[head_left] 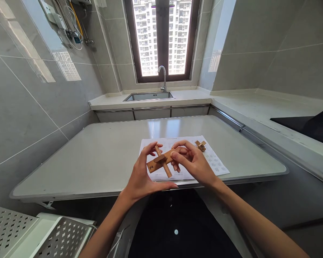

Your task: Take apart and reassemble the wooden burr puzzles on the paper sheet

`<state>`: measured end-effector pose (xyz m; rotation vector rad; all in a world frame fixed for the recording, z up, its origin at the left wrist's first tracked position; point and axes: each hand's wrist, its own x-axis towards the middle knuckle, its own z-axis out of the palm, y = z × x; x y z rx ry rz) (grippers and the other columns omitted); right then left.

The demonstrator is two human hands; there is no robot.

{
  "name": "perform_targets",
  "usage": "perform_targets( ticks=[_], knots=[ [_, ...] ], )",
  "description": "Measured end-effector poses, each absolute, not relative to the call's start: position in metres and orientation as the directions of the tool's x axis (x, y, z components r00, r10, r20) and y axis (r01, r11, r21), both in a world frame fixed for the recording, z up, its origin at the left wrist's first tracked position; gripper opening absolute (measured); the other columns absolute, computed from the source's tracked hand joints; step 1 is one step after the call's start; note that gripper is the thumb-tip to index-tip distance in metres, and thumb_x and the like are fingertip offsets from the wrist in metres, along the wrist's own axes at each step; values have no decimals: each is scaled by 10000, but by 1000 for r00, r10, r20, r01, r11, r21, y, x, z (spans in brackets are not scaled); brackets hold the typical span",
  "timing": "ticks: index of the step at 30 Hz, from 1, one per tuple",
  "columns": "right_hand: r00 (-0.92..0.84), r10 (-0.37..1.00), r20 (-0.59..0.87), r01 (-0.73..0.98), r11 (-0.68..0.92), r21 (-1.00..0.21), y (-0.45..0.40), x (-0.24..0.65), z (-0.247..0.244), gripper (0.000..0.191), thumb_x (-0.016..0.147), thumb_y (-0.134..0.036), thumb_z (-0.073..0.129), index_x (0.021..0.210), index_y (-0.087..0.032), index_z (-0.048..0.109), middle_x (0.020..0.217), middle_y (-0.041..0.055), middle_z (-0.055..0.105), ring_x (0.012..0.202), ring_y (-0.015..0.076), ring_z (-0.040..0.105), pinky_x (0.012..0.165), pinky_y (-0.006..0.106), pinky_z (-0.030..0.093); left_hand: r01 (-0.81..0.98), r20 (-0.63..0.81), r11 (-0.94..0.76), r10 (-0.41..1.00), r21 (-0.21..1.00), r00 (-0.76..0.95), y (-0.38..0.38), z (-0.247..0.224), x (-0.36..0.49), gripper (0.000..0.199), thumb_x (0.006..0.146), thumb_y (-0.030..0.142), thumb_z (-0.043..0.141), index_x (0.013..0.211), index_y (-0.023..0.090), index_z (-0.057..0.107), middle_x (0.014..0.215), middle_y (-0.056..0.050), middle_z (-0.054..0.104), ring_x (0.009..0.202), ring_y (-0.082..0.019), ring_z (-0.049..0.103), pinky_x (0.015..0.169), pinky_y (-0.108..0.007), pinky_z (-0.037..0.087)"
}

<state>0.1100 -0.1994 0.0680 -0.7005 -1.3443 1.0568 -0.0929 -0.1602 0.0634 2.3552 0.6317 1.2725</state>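
Note:
Above the printed sheet point(188, 173), a wooden interlocking puzzle point(159, 159) is held tilted between both hands. It shows a flat bar marked "2", a rounded rod crossing it, and a shorter piece across the middle. My right hand point(191, 157) pinches the bar's right end between thumb and fingers. Curled behind the puzzle's left side, the fingers of my left hand point(142, 172) touch the rod's upper end, while the left thumb stretches out below, apart from the wood. Another small wooden puzzle assembly point(200, 145) lies on the sheet's upper right, beyond my right hand.
The white folding table point(97, 157) has rounded corners. Behind it a counter point(188, 94) carries a sink point(148, 96) and a tap point(164, 77) under a window. A black object point(307, 123) lies on the right counter. Perforated white panels point(64, 236) stand at lower left.

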Motion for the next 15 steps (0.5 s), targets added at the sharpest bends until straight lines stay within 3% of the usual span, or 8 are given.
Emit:
perform_targets(
  ticks=[8,15],
  knots=[
    [-85,928,362,-213,338,-917,-204,108,61,277,965,-452,721,1053,-221,596,725,-27,665,611,142,607,610,302,493,201,671,-814,567,545,478,-163,68,-88,970,683,346,959,1482,282,414,1362,-122,639,1112,-253,693,996,-422,575],
    [-243,950,198,-362,101,-927,-201,112,50,361,917,-511,759,1018,-192,625,739,-16,651,599,117,539,640,291,443,210,631,-784,602,585,489,-163,69,-90,902,663,345,964,1420,250,484,1329,-124,686,1142,-275,680,1031,-448,550]
  ],
)
